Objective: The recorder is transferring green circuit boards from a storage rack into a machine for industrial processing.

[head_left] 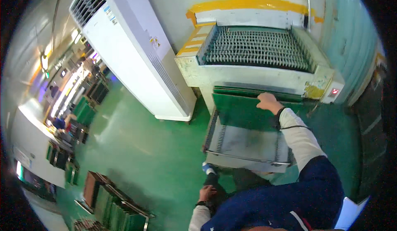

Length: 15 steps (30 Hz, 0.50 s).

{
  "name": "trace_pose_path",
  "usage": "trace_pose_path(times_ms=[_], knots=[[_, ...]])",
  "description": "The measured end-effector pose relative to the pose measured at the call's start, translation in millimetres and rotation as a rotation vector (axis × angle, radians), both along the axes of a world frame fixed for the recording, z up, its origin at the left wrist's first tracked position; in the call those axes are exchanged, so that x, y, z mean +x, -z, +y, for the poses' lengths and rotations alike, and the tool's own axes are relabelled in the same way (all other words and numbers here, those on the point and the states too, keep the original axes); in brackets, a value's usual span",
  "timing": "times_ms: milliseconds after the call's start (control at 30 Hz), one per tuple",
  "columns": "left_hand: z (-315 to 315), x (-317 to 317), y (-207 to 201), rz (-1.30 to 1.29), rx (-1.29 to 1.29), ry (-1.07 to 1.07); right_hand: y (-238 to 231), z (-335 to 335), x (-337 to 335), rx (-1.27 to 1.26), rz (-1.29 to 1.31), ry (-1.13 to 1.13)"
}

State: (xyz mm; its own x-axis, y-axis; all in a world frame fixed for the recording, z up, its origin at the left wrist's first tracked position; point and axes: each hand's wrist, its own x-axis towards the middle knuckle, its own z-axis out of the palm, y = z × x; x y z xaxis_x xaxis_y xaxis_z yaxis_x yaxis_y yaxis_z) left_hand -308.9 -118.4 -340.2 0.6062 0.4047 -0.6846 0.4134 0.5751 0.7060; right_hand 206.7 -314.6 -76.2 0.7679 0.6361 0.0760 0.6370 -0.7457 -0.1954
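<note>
My right hand (269, 103) is closed on the upper edge of a green board (242, 110), a flat rectangular panel standing nearly upright. Behind it, several more green boards (256, 91) stand close together at the far end of a grey rack (248, 142) with toothed side rails. Low in the view, my left hand (206, 193) lies on my dark trouser leg and holds nothing that I can see. Its fingers rest over the leg.
Beyond the rack is a pale machine with a bed of rollers (256, 47) and yellow tape. A tall white air conditioner (136, 61) stands left of it. On the green floor at lower left sits another rack of green boards (111, 208). Workbenches and people show far left.
</note>
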Motion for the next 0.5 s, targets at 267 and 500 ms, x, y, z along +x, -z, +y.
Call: trace_pose_path(times_ms=[267,500], knots=[[4,-8,2,-0.002,-0.009,-0.052,-16,-1,-8,-0.096,-0.025,-0.025],[2,-4,-21,0.136,0.142,0.039,-69,2,7,-0.078,-0.090,-0.048]])
